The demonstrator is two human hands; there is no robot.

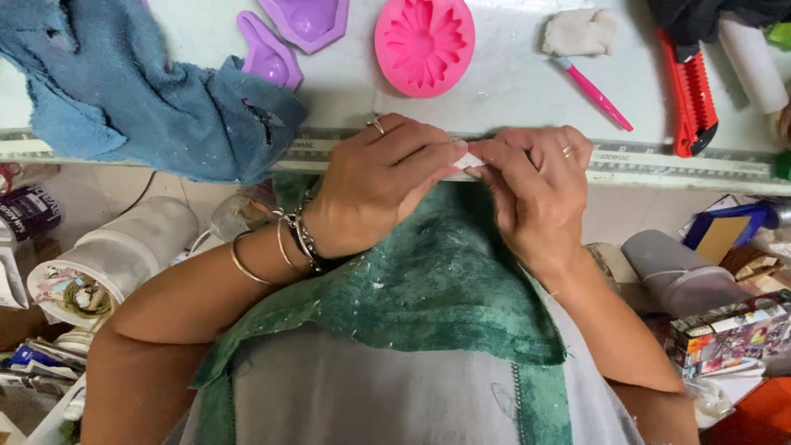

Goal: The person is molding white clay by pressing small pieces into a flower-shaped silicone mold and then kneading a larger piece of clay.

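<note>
At table edge | left hand (375,185) and right hand (531,185) pinch one small white piece (466,161) between fingertips (mostly hidden) | green towel (437,288) beneath | pink flower mould (424,41) beyond

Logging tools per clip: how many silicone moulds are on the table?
3. A pink flower mould at top centre, a purple mould at the top edge, and another purple mould beside the blue cloth, which may hide more.

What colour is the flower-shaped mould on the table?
Pink; the mould shows in the head view.
</note>
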